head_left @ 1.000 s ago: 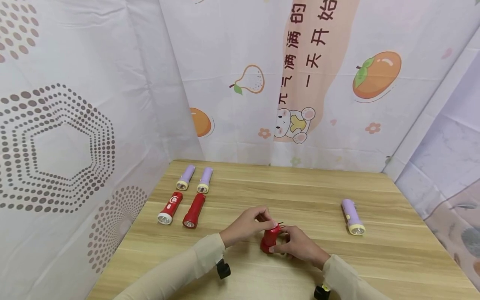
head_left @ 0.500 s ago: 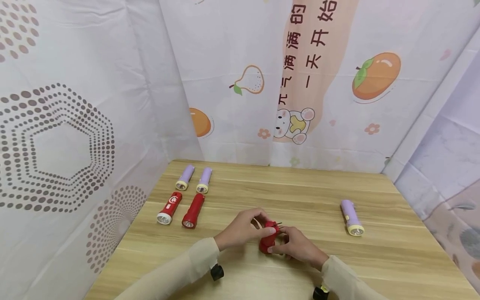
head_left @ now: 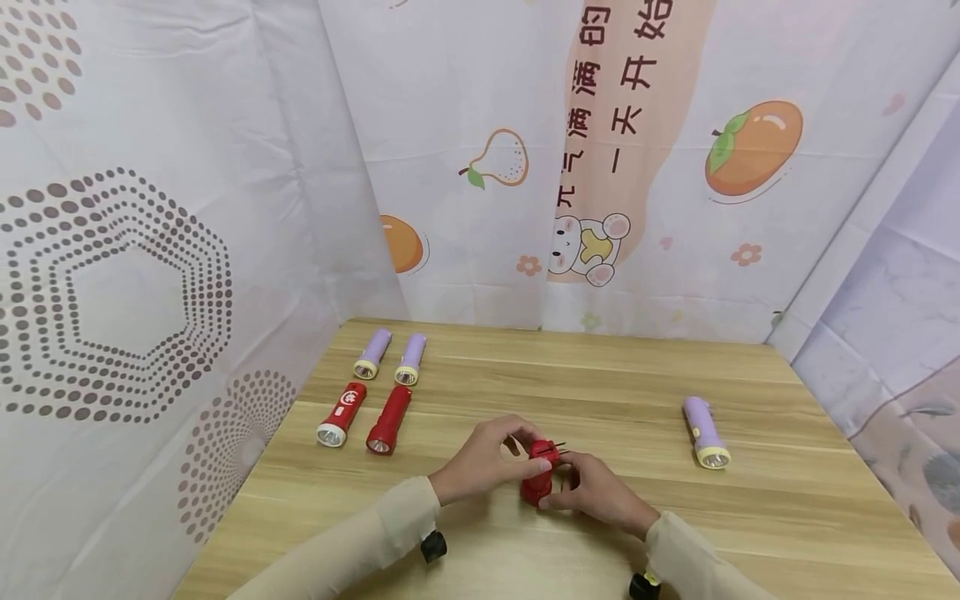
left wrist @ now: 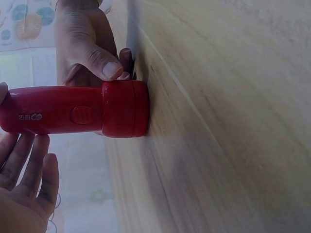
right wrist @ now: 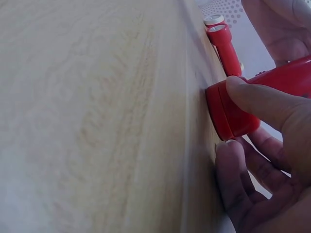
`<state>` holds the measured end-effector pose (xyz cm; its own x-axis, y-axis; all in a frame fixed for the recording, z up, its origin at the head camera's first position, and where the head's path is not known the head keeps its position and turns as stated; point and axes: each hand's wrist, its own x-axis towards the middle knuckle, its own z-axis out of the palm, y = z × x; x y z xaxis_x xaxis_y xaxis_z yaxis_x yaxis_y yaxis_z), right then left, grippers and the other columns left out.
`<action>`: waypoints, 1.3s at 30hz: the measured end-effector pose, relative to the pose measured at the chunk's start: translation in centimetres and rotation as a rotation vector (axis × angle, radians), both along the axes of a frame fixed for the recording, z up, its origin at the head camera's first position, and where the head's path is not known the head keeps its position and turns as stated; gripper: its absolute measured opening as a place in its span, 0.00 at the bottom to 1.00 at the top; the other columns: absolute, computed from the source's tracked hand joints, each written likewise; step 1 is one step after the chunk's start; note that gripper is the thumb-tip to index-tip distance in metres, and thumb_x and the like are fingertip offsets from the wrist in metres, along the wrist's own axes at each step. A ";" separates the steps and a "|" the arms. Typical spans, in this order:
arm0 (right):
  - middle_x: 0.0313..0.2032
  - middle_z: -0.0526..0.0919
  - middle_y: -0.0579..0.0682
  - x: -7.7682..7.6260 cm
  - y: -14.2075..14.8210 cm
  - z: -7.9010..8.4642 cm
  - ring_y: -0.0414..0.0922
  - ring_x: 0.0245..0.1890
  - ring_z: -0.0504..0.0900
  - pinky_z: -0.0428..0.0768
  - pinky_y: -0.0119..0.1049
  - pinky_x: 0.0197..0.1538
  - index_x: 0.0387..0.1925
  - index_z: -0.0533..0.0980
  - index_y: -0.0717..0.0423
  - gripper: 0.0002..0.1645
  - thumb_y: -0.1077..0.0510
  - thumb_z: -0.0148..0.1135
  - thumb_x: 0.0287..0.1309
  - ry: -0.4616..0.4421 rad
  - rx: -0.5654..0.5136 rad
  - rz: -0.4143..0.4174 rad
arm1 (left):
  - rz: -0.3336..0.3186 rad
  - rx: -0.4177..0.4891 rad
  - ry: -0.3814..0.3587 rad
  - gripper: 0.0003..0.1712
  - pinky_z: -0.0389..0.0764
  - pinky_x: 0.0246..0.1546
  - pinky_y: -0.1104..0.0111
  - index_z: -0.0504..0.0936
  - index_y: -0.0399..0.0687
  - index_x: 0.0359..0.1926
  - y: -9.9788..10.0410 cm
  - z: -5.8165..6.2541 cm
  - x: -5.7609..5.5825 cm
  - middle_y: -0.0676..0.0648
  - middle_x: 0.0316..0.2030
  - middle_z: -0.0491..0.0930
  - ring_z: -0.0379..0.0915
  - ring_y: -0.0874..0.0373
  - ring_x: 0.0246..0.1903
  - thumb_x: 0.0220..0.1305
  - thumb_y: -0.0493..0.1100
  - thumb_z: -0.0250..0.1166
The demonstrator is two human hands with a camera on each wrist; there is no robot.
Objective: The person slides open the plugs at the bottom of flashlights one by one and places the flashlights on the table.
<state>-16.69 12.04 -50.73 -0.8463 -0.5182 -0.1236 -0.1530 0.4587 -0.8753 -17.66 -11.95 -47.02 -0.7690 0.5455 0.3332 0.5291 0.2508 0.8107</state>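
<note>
A red flashlight (head_left: pixel 536 486) stands upright on its lens end on the wooden table, between both hands. Two thin dark prongs (head_left: pixel 561 448) jut out to the right near its top. My left hand (head_left: pixel 487 460) holds the upper part, thumb in front and fingers behind. Lower down, my right hand (head_left: pixel 606 493) grips the wide head, with its thumb (right wrist: pixel 252 97) along the side. The left wrist view shows a slide switch (left wrist: pixel 81 115) and small white print on the flashlight's body. Part of the barrel is hidden by the fingers.
Left on the table lie two purple flashlights (head_left: pixel 410 358), a red one with a white rim (head_left: pixel 341 415) and an all-red one (head_left: pixel 389 420). Another purple flashlight (head_left: pixel 705 433) lies at the right. Printed cloth (head_left: pixel 465 275) hangs behind the table (head_left: pixel 622 375).
My left thumb has slid from the flashlight's top down onto its side, and the left hand has shifted slightly left. The top end and prongs show more clearly. The right hand keeps its place.
</note>
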 end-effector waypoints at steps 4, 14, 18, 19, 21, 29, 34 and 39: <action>0.29 0.80 0.50 0.0 0.1 -0.1 0.39 0.21 0.74 0.74 0.31 0.23 0.54 0.81 0.49 0.28 0.48 0.80 0.53 0.015 0.006 0.002 | -0.001 -0.003 -0.004 0.13 0.82 0.45 0.66 0.84 0.61 0.47 0.0 0.0 0.0 0.62 0.42 0.82 0.78 0.66 0.43 0.65 0.55 0.73; 0.27 0.77 0.47 0.3 0.0 -0.5 0.38 0.24 0.72 0.69 0.29 0.24 0.54 0.81 0.47 0.28 0.47 0.81 0.52 0.027 0.007 -0.019 | -0.011 -0.018 0.044 0.16 0.82 0.45 0.69 0.84 0.61 0.50 -0.3 -0.2 0.0 0.63 0.44 0.81 0.77 0.67 0.44 0.64 0.55 0.74; 0.27 0.77 0.47 0.2 0.0 -0.6 0.38 0.24 0.72 0.69 0.29 0.24 0.54 0.81 0.47 0.28 0.48 0.81 0.52 0.040 0.008 -0.021 | -0.017 -0.020 0.060 0.17 0.82 0.45 0.69 0.84 0.59 0.51 -0.3 -0.2 0.1 0.63 0.45 0.81 0.78 0.67 0.44 0.64 0.54 0.74; 0.28 0.77 0.46 0.2 0.0 -0.6 0.38 0.24 0.72 0.69 0.29 0.24 0.54 0.81 0.47 0.29 0.48 0.81 0.52 0.045 0.009 -0.021 | -0.017 -0.018 0.061 0.17 0.82 0.45 0.69 0.84 0.59 0.51 -0.3 -0.2 0.1 0.62 0.45 0.81 0.78 0.67 0.44 0.64 0.54 0.74; 0.28 0.77 0.46 0.3 0.0 -0.6 0.38 0.24 0.72 0.70 0.29 0.25 0.55 0.81 0.48 0.29 0.48 0.81 0.51 0.052 0.009 -0.023 | -0.016 -0.013 0.065 0.17 0.82 0.45 0.68 0.84 0.59 0.52 -0.3 -0.1 0.1 0.62 0.45 0.82 0.78 0.66 0.44 0.64 0.53 0.75; 0.29 0.78 0.46 0.4 -0.2 -0.7 0.40 0.26 0.73 0.70 0.29 0.26 0.55 0.81 0.47 0.29 0.47 0.81 0.51 0.073 0.020 -0.039 | 0.016 0.003 0.048 0.18 0.83 0.46 0.65 0.85 0.57 0.54 -0.3 -0.1 0.2 0.61 0.46 0.83 0.79 0.67 0.43 0.65 0.52 0.74; 0.29 0.78 0.46 0.5 -0.2 -0.4 0.40 0.27 0.73 0.70 0.29 0.28 0.51 0.81 0.49 0.26 0.48 0.81 0.52 0.080 0.010 -0.037 | 0.045 0.020 0.005 0.18 0.84 0.47 0.60 0.86 0.57 0.54 -0.5 -0.1 -0.1 0.61 0.45 0.84 0.80 0.65 0.43 0.65 0.51 0.74; 0.29 0.79 0.47 0.5 0.0 -0.1 0.40 0.27 0.74 0.72 0.29 0.28 0.51 0.81 0.52 0.26 0.50 0.80 0.53 0.058 -0.022 -0.025 | 0.053 0.028 -0.024 0.17 0.84 0.47 0.59 0.86 0.59 0.53 -0.5 -0.2 -0.6 0.61 0.45 0.84 0.81 0.64 0.43 0.66 0.53 0.73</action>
<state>-16.17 12.04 -50.87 -0.8645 -0.4986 -0.0628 -0.1921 0.4434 -0.8755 -18.26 -12.44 -47.25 -0.8043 0.4947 0.3292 0.4964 0.2548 0.8299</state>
